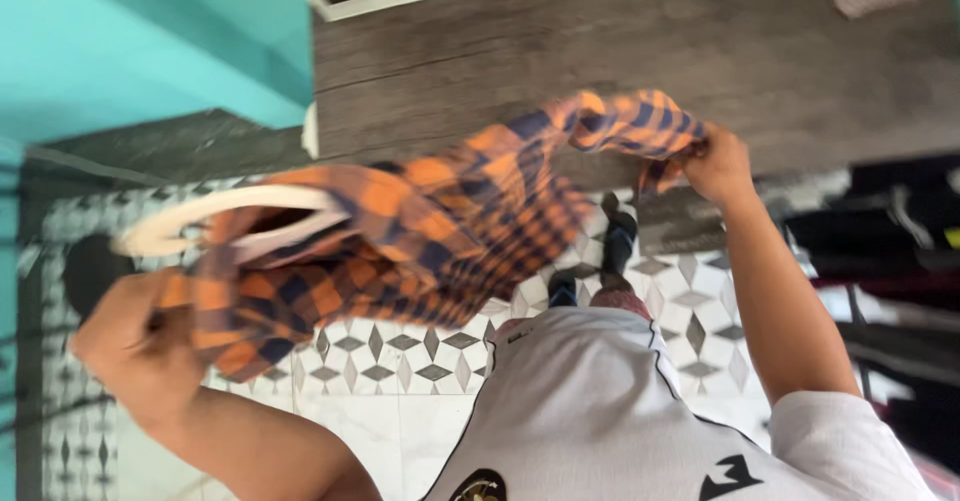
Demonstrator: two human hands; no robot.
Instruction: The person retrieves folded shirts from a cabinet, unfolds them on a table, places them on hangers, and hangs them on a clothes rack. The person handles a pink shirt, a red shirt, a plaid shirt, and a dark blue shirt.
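Orange-and-navy plaid shirt (420, 231) stretched in mid-air between both hands, above the patterned tile floor (400, 361). Left hand (130, 346) has its fingers clenched on one end, beside a pale hanger (200, 211); right hand (712, 166) pinches the other end, near the grey wooden bench (600, 51).

Single head-mounted view, no second camera to overlap. Looks steeply down the wearer's own torso at the patterned floor tiles (400, 361), close range, arms fill the frame. Grey counter (620, 51) runs along the top edge, turquoise wall (130, 41) at upper left.
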